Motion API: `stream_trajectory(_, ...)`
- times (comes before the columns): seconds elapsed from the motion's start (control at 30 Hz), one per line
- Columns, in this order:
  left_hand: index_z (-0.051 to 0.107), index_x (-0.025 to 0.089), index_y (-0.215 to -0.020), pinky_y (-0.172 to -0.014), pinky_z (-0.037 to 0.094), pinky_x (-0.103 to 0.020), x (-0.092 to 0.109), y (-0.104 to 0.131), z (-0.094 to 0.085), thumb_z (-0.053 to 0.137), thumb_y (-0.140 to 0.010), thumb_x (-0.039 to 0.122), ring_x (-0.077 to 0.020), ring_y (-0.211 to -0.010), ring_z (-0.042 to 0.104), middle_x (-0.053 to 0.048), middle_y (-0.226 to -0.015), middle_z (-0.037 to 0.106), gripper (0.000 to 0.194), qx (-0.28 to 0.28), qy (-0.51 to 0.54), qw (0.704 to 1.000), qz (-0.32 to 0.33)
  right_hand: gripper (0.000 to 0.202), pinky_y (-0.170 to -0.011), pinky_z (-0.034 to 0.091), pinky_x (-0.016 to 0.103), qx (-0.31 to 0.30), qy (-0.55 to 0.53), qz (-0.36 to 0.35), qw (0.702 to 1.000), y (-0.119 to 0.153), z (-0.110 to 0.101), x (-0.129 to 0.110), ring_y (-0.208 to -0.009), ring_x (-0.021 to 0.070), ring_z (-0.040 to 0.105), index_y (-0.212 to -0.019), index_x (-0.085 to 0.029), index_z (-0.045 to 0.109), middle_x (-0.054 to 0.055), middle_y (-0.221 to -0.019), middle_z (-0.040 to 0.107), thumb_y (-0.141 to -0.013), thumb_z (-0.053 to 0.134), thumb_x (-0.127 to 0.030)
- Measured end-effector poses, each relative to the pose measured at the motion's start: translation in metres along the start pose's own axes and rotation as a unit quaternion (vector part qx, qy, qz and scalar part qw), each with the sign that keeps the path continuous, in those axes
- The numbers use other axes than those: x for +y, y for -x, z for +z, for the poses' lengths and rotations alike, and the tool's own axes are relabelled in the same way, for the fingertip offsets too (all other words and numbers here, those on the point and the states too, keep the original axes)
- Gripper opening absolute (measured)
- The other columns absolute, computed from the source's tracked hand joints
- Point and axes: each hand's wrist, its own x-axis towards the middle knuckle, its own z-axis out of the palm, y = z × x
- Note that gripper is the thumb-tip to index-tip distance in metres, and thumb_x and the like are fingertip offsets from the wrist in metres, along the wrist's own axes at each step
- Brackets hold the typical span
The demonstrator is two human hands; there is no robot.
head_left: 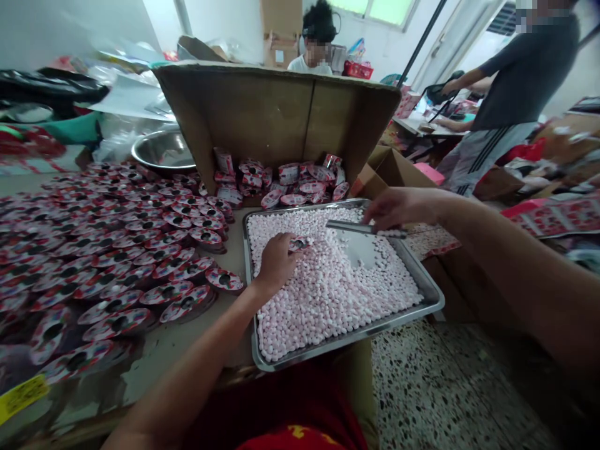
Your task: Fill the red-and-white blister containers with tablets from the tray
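Observation:
A metal tray (424,305) full of small pale pink and white pellets (319,300) lies in front of me. Over its left part, my left hand (277,261) is closed around a small oval container (299,244) with a red and white label and a dark hole in its top. Above the far right part, my right hand (394,209) grips a narrow, straight metal strip (344,225). Several pellets show along its right end. Beneath the strip, a bare patch of the tray's bottom (359,250) shows among the pellets.
Many similar oval containers (173,269) stand in rows on the table to the left. More lie heaped inside a cardboard box on its side (276,112) behind the tray. A steel bowl (162,165) sits at the back left. Two people (510,81) are beyond the table.

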Motion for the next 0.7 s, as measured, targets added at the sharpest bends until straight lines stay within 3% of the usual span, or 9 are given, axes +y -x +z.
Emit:
stream_trajectory(0.1, 0.067, 0.019, -0.108, -0.087, 0.052, -0.034, 0.004, 0.006, -0.010, 0.080, -0.072, 0.022, -0.0232, -0.098, 0.068, -0.006, -0.106, 0.073, 0.039, 0.005, 0.093, 0.993, -0.077, 0.037, -0.045, 0.035, 0.020, 0.162, -0.166, 0.035, 0.972, 0.007, 0.027, 0.057, -0.046, 0.0081, 0.046, -0.093, -0.012, 0.073, -0.004, -0.052, 0.057, -0.061, 0.078, -0.029)
stream_trajectory(0.23, 0.070, 0.020, -0.107, -0.086, 0.053, -0.031, 0.019, 0.011, -0.006, 0.083, -0.068, 0.019, -0.0205, -0.095, 0.069, -0.004, -0.104, 0.074, 0.041, 0.003, 0.159, 0.983, -0.094, 0.040, -0.043, 0.037, 0.022, 0.344, -0.331, 0.023, 0.879, -0.016, 0.080, 0.107, -0.045, 0.0096, 0.048, -0.086, -0.016, 0.068, -0.003, -0.053, 0.058, -0.052, 0.082, -0.032)
stream_trajectory(0.33, 0.071, 0.020, -0.107, -0.088, 0.053, -0.031, 0.023, 0.016, -0.008, 0.083, -0.067, 0.019, -0.0202, -0.095, 0.069, -0.004, -0.104, 0.074, 0.042, 0.024, 0.150, 0.985, -0.085, 0.042, -0.043, 0.037, 0.020, 0.395, -0.409, -0.016, 0.823, -0.033, 0.105, 0.123, -0.049, 0.0096, 0.052, -0.092, -0.018, 0.065, -0.002, -0.062, 0.062, -0.055, 0.079, -0.034)
stream_trajectory(0.47, 0.070, 0.022, -0.110, -0.091, 0.052, -0.031, 0.022, 0.034, -0.025, 0.082, -0.070, 0.019, -0.0202, -0.102, 0.067, -0.004, -0.111, 0.072, 0.042, 0.066, 0.170, 0.980, -0.078, 0.044, -0.044, 0.036, 0.017, 0.407, -0.498, -0.027, 0.765, -0.044, 0.113, 0.132, -0.052, 0.0096, 0.052, -0.097, -0.022, 0.058, -0.002, -0.068, 0.066, -0.057, 0.075, -0.029)
stream_trajectory(0.53, 0.070, 0.022, -0.111, -0.091, 0.053, -0.031, 0.025, 0.043, -0.030, 0.081, -0.071, 0.020, -0.0200, -0.102, 0.068, -0.004, -0.111, 0.072, 0.041, 0.075, 0.194, 0.973, -0.104, 0.039, -0.043, 0.034, 0.018, 0.384, -0.515, -0.020, 0.766, -0.045, 0.111, 0.133, -0.052, 0.0098, 0.049, -0.094, -0.022, 0.056, 0.001, -0.068, 0.067, -0.059, 0.072, -0.028)
stream_trajectory(0.7, 0.069, 0.020, -0.112, -0.089, 0.055, -0.034, 0.041, 0.069, -0.045, 0.084, -0.069, 0.026, -0.0213, -0.097, 0.069, -0.006, -0.108, 0.073, 0.046, 0.106, 0.201, 0.957, -0.178, 0.022, -0.046, 0.037, 0.028, 0.307, -0.445, -0.001, 0.841, -0.035, 0.107, 0.130, -0.053, 0.0130, 0.047, -0.088, -0.023, 0.053, 0.011, -0.080, 0.070, -0.070, 0.065, -0.027)
